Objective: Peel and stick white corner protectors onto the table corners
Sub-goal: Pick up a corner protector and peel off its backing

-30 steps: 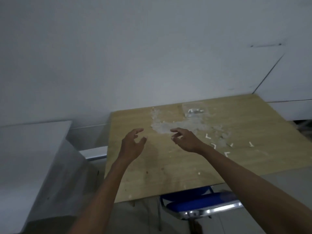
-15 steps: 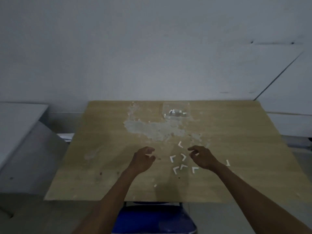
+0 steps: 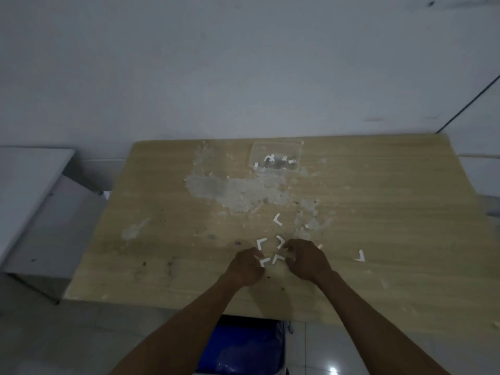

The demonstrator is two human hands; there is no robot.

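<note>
White L-shaped corner protectors clustered mid-counter near front edge; left hand and right hand curled over them, grip contents unclear; thin pieces may slip.

No text, label, brand, number or sign could be read anywhere in the head view; the picture was dim and soft, and no surface in it bore legible marks.
</note>
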